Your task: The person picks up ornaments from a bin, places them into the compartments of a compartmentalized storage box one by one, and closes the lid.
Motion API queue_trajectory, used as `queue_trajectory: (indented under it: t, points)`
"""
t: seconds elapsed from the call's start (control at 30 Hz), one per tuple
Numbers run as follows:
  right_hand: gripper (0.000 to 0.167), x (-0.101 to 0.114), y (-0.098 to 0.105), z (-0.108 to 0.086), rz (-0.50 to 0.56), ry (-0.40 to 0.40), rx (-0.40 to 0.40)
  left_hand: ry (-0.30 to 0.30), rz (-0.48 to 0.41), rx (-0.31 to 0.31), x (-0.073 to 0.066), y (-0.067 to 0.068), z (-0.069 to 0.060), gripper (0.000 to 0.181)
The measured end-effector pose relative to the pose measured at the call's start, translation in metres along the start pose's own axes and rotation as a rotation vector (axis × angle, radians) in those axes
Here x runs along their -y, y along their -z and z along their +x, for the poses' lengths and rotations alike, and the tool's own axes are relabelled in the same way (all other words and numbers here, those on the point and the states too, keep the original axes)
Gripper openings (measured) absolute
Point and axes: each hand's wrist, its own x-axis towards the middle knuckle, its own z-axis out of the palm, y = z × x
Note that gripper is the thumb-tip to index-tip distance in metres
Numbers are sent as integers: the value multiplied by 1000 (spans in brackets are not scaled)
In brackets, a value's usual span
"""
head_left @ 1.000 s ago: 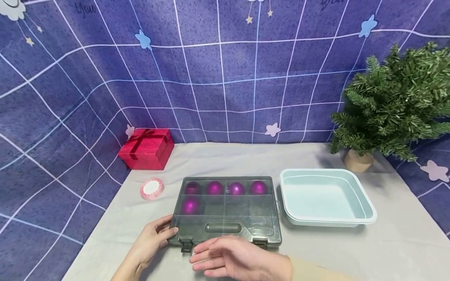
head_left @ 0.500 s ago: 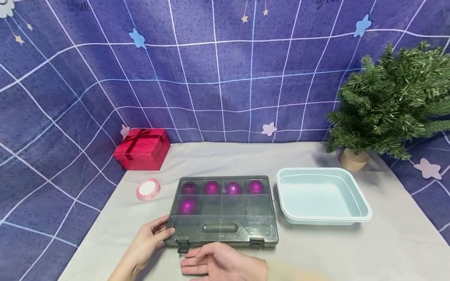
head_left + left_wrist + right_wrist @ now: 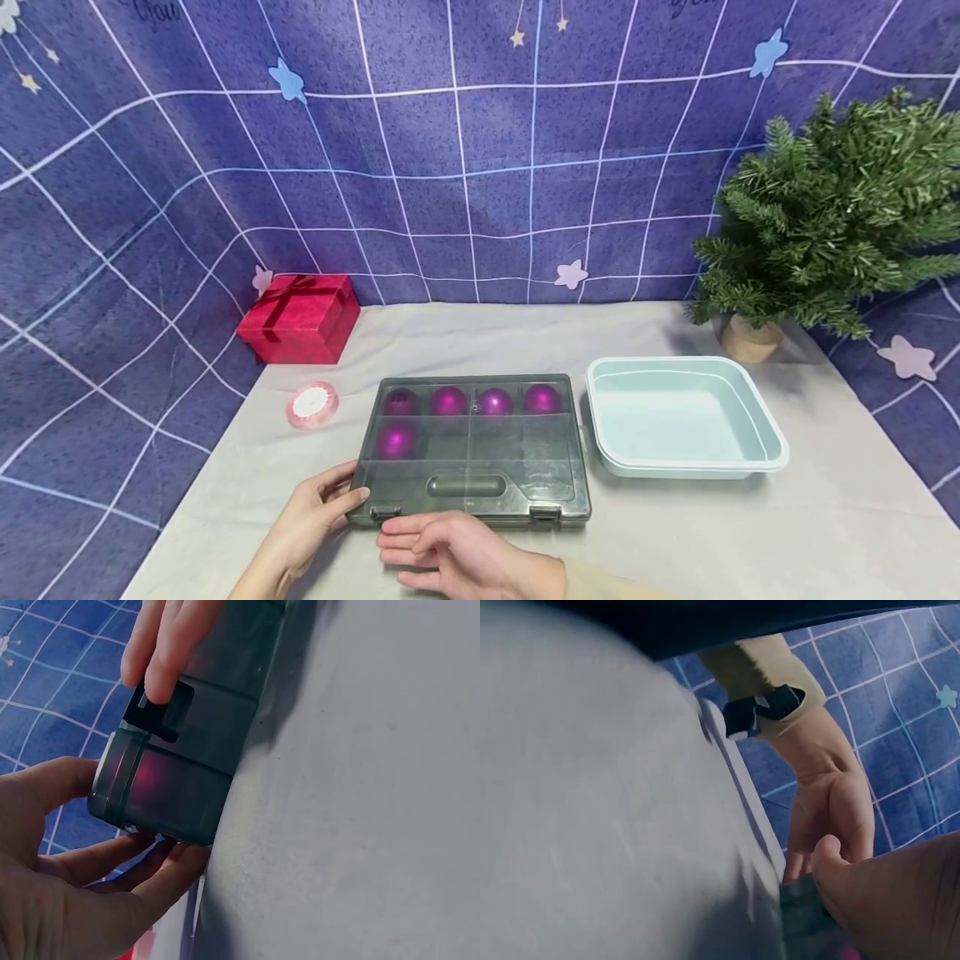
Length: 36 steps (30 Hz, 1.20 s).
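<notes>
A translucent dark-grey organizer box [image 3: 517, 462] lies with its lid down on the table, and several shiny purple balls [image 3: 395, 442] show through it. My left hand [image 3: 303, 525] holds its front-left corner, thumb along the lid edge and fingers at the side, as the left wrist view also shows. At the front-left latch [image 3: 161, 712], my right hand [image 3: 465, 554] touches with fairly straight fingertips, palm turned sideways. The front-right latch [image 3: 545, 513] lies flat against the box front. In the right wrist view, most of the box is hidden.
A pale-blue tub [image 3: 686, 462] stands right of the box, with a small artificial tree [image 3: 817, 225] behind it. A pink ribbon roll [image 3: 312, 404] and a red gift box [image 3: 300, 321] sit at the left. A curtain hangs behind.
The front-left latch stuck out from the box; now it is folded up against the front. My right hand's fingertips have come up to it. My left hand keeps its hold on the corner.
</notes>
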Motion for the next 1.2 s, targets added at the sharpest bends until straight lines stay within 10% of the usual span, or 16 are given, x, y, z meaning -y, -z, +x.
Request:
queue_trajectory:
  t: [0.23, 0.5, 0.7, 1.2]
  points:
    - [45, 4, -3, -5, -385, 147, -54, -1, -9, 13, 1, 1, 1, 60]
    - [26, 20, -8, -10, -1492, 576, 57, -5, -13, 26, 0, 3, 2, 62]
    - [20, 15, -15, 0, -2101, 914, -190, 5, -30, 29, 0, 2, 2, 62]
    - [28, 13, -18, 27, -2301, 767, -310, -4, -39, 66, -2, 7, 2, 64]
